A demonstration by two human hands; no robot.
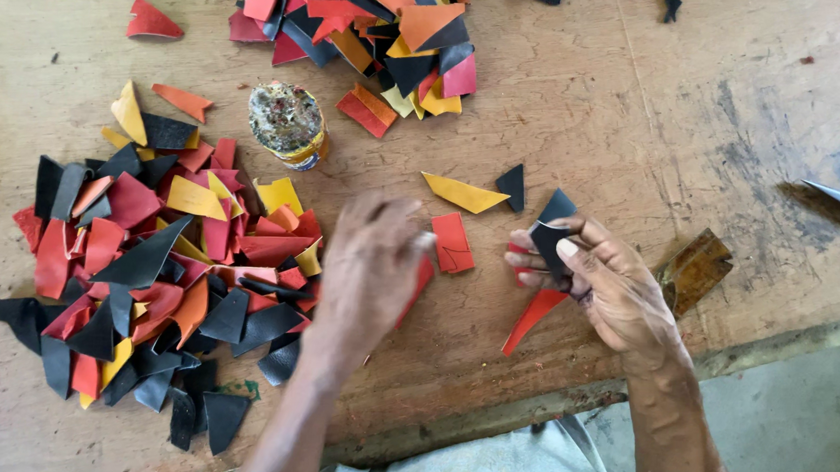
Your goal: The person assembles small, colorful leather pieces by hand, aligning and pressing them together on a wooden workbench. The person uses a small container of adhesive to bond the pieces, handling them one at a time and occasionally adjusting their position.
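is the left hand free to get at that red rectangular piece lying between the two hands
Probably yes. The left hand looks empty and hovers right beside the red rectangular piece, which lies flat and uncovered on the wooden table. The right hand holds a black piece, off to its side.

The right hand (pixel 609 284) pinches a black scrap (pixel 552 233) with a red strip (pixel 532 319) beneath. The left hand (pixel 370 267), blurred, hovers beside a pile of scraps (pixel 149 264), perhaps touching a red piece (pixel 452 242). A tin (pixel 287 124) stands on the wooden table (pixel 629 122).

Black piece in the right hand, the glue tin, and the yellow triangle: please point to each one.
black piece (pixel 552 233), head view, on its middle
glue tin (pixel 285 120), head view, on its crusted top
yellow triangle (pixel 462 194), head view, on its centre
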